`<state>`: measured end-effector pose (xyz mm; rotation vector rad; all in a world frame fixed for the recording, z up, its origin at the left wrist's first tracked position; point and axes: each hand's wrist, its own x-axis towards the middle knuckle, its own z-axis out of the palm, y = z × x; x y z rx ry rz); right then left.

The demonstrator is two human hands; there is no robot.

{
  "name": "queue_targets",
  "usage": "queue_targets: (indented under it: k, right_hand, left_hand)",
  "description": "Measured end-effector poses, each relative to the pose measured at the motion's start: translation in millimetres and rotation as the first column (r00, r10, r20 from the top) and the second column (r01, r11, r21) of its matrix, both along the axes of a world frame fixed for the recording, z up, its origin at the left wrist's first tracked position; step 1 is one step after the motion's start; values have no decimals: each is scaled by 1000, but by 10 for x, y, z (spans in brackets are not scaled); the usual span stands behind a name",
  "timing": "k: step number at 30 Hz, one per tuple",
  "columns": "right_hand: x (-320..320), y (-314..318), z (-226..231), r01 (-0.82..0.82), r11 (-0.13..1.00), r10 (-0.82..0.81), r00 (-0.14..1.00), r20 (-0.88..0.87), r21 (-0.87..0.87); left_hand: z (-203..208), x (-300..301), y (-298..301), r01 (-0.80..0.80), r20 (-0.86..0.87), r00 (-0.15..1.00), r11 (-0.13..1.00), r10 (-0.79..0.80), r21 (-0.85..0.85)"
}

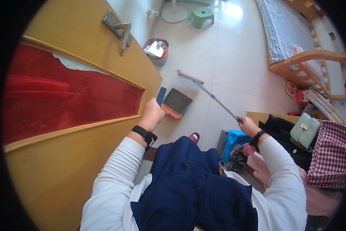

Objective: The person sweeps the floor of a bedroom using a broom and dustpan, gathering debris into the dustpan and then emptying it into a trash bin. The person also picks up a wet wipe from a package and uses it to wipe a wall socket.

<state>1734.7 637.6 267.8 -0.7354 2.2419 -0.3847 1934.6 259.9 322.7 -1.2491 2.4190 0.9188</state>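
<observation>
My left hand (153,113) is closed around the dark teal handle of a dustpan (176,102), next to the door's edge. The dustpan has a grey pan with an orange rear edge, and it shows just beyond my fingers. Further right, my right hand (250,126) grips the upper end of a long-handled broom (219,101). Its thin grey stick slants away to the left, down to a narrow, bar-like head with orange-brown on it, over the pale tiles beyond the dustpan. Whether the head touches the floor I cannot tell.
A yellow door (142,27) with a red panel stands close on my left. Beyond it are a waste bin (163,57) and a green stool (202,17). On the right are a wooden bed (288,65), slippers (290,89), and a cabinet edge (253,115) with bags and clothes.
</observation>
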Motion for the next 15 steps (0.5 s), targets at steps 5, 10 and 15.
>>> queue_targets:
  k: [5,10,15]
  right_hand:
    - [-409,-932,-755,180,982,-182,983,19,61]
    - [-162,-1233,-1040,64,994,-62,998,-20,88]
    - [350,-522,-768,-204,970,197,978,60,135]
  left_hand:
    - [-19,227,-28,-12,14,1000,1000,13,-22]
    - [-33,488,-16,-84,22,996,996,85,-38]
    - [-43,584,-42,-106,20,994,994,106,-10]
